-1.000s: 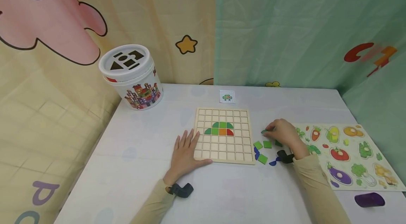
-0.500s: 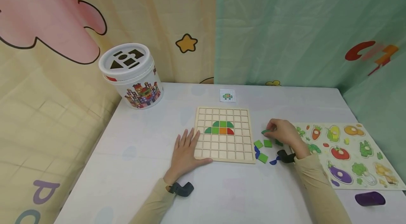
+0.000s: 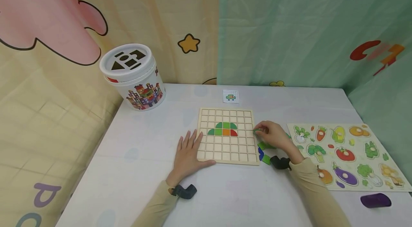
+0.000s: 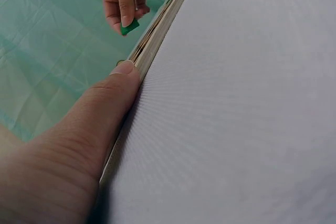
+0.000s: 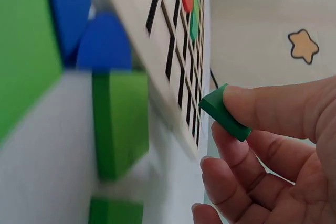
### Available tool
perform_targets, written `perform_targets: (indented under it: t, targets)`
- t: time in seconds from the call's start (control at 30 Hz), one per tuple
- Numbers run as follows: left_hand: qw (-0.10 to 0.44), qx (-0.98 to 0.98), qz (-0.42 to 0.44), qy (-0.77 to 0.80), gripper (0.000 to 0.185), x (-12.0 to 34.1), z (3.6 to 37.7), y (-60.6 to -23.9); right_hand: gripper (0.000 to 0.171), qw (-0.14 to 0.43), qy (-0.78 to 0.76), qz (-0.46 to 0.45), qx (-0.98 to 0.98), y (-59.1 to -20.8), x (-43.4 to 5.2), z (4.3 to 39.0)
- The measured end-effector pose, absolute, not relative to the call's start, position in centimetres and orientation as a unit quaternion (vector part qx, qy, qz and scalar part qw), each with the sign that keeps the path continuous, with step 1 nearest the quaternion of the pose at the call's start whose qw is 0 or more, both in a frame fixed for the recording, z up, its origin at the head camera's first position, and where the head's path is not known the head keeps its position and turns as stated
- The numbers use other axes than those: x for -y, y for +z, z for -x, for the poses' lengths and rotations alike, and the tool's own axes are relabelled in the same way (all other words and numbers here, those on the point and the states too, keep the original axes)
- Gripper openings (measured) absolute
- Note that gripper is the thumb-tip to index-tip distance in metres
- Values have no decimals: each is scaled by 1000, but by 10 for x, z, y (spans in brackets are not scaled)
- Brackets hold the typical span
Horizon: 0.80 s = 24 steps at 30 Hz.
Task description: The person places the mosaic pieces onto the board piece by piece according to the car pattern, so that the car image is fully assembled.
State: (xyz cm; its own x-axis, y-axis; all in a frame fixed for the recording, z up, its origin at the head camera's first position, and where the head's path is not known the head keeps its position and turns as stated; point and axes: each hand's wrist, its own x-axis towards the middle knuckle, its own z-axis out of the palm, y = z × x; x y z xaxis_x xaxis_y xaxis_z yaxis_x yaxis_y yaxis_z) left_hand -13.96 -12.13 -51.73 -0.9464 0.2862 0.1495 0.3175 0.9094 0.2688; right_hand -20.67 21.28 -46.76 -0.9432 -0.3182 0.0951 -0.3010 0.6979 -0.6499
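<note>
My right hand (image 3: 273,135) pinches a dark green tile (image 5: 226,113) between thumb and fingers, just off the right edge of the wooden grid board (image 3: 225,152). Spread flat, my left hand (image 3: 188,155) rests at the board's left and front edge, its thumb (image 4: 94,108) along the side in the left wrist view. A small dome of tiles lies in the grid: green pieces, an orange square (image 3: 226,132) and a red quarter-round (image 3: 233,133). Beside the board are loose light green squares (image 5: 123,124) and blue rounded pieces (image 5: 105,43), partly hidden under my right hand.
Behind the board lies a small picture card (image 3: 230,97). A white bucket (image 3: 141,93) with a shape-hole lid stands back left. To the right is a vegetable puzzle board (image 3: 328,137), with a purple object (image 3: 376,200) in front of it. Curtains hang behind the table.
My right hand has moved left with the dark green tile, from over the loose pieces to the board's right edge. The left hand has stayed in place.
</note>
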Motion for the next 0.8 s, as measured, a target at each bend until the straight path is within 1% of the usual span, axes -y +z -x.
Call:
perform_targets:
  t: [0.37,0.8]
  targets:
    - [46,976,153,-145,112,121,140,-518,11,35,-396,141,-907,-463,-177,208]
    - [40,977,149,-145,113,121,140,-518,10,39,-393,142,-907,-465,-164,211]
